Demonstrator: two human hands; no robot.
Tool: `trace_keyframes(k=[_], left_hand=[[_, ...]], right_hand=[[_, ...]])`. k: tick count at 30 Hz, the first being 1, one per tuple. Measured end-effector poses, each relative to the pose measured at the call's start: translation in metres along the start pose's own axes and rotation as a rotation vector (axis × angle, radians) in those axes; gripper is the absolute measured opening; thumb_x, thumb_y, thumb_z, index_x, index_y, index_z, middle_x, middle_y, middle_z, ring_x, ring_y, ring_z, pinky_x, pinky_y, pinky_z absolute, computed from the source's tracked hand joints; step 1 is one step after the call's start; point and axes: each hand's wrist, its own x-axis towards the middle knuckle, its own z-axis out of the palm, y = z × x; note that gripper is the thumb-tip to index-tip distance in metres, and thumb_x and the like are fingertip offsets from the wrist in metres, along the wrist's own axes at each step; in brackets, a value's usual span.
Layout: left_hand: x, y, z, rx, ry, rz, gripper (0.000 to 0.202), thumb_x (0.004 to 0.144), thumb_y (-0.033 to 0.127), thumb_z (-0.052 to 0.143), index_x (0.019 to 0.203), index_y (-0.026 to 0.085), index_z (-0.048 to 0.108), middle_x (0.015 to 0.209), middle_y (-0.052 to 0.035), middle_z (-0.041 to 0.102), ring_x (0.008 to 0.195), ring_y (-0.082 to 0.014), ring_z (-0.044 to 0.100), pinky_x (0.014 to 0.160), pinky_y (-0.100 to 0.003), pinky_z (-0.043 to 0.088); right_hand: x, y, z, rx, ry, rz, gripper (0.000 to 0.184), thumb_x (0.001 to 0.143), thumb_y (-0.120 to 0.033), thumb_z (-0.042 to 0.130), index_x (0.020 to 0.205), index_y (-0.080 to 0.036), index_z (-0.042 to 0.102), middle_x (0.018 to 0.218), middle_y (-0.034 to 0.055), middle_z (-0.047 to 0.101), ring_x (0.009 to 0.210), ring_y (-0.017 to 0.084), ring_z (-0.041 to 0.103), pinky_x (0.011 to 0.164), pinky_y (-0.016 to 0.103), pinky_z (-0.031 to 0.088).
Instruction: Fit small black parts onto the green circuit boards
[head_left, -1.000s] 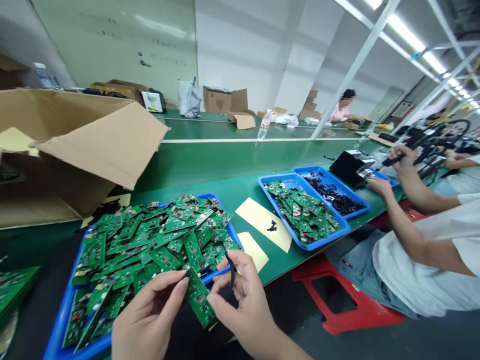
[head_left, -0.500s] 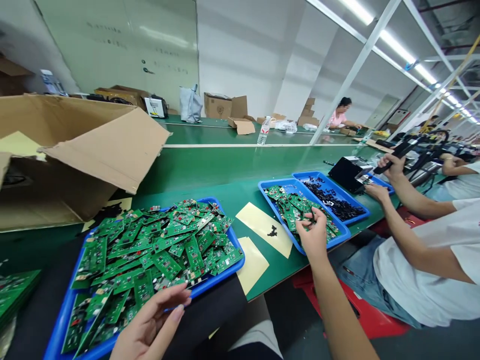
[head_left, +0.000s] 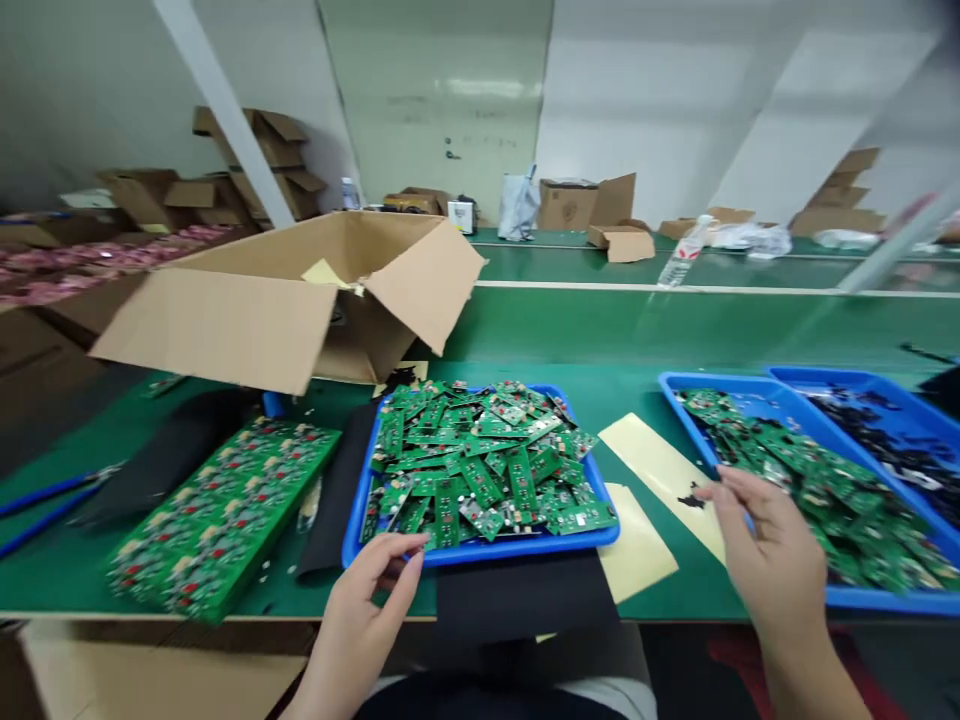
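Observation:
My left hand (head_left: pixel 367 610) is at the front left rim of a blue tray (head_left: pixel 480 553) heaped with small green circuit boards (head_left: pixel 480 480). Its fingers are bent, a gap shows between thumb and forefinger, and nothing is visible in it. My right hand (head_left: pixel 776 560) hovers between the yellow backing sheet (head_left: pixel 652 465) and the right-hand tray of circuit boards (head_left: pixel 832 475). Thumb and forefinger look slightly apart, the tips close to small black pieces (head_left: pixel 690 497) on the sheet. Blur hides whether they touch.
A block of unseparated circuit boards (head_left: pixel 225 510) and blue-handled pliers (head_left: pixel 56 500) lie at left. Behind stands an open cardboard box (head_left: pixel 225 320). A second yellow sheet (head_left: pixel 634 545) lies right of the near tray. Another blue tray (head_left: pixel 862 378) holds black parts; a bottle (head_left: pixel 684 255) stands behind.
The view has swung left, bringing the board block and pliers into sight. My right hand has left the right-hand tray's boards for the black pieces. My left hand stays by the near tray.

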Motion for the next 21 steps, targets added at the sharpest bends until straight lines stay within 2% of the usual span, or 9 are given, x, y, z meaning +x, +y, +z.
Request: trace_keyframes(k=[4,7,9,12,17,21], left_hand=[[0.011,-0.004,-0.013,0.375,0.145,0.140,0.026,0.087,0.035,0.045,0.089,0.017,0.065,0.083,-0.0079,0.065,0.065,-0.0193,0.063,0.054,-0.029,0.053],[0.018,-0.009,-0.017,0.467,0.180,0.167,0.022,0.084,0.034,0.049,0.083,0.017,0.064,0.082,-0.0091,0.065,0.072,-0.0249,0.064,0.063,-0.037,0.053],[0.020,-0.012,-0.017,0.490,0.169,0.204,0.016,0.082,0.028,0.050,0.077,0.019,0.063,0.077,-0.0067,0.066,0.072,-0.0252,0.063,0.065,-0.038,0.052],[0.020,-0.015,-0.016,0.501,0.178,0.268,0.015,0.081,0.020,0.048,0.075,0.021,0.062,0.073,-0.0043,0.067,0.069,-0.0230,0.062,0.064,-0.034,0.051],[0.012,-0.013,-0.021,0.489,0.286,0.376,0.014,0.084,0.015,0.050,0.087,0.019,0.064,0.082,-0.0066,0.069,0.079,-0.0222,0.064,0.075,-0.035,0.050],[0.005,-0.005,-0.018,0.446,0.300,0.535,0.019,0.081,0.008,0.057,0.091,0.022,0.066,0.087,-0.0042,0.071,0.090,-0.0214,0.065,0.084,-0.034,0.049]], right_hand=[[-0.045,-0.040,0.029,0.160,-0.344,-0.150,0.022,0.088,-0.036,0.048,0.100,-0.021,0.059,0.076,0.0040,0.068,0.076,0.021,0.067,0.072,0.030,0.053],[-0.073,-0.059,0.046,0.312,-0.488,-0.211,0.020,0.090,-0.029,0.046,0.105,-0.020,0.057,0.076,0.0033,0.067,0.071,0.017,0.066,0.070,0.026,0.054],[-0.085,-0.068,0.054,0.380,-0.549,-0.189,0.020,0.090,-0.027,0.046,0.105,-0.020,0.057,0.077,0.0046,0.066,0.071,0.017,0.065,0.068,0.025,0.054],[-0.096,-0.078,0.059,0.452,-0.567,-0.091,0.020,0.088,-0.029,0.049,0.102,-0.020,0.061,0.082,0.0068,0.065,0.074,0.019,0.063,0.069,0.028,0.053],[-0.100,-0.099,0.059,0.602,-0.465,0.118,0.018,0.085,-0.032,0.057,0.100,-0.023,0.063,0.084,0.0053,0.064,0.077,0.020,0.061,0.073,0.031,0.051],[-0.094,-0.120,0.062,0.819,-0.571,0.219,0.021,0.088,-0.030,0.054,0.109,-0.024,0.054,0.085,0.0037,0.062,0.082,0.018,0.062,0.079,0.031,0.051]])
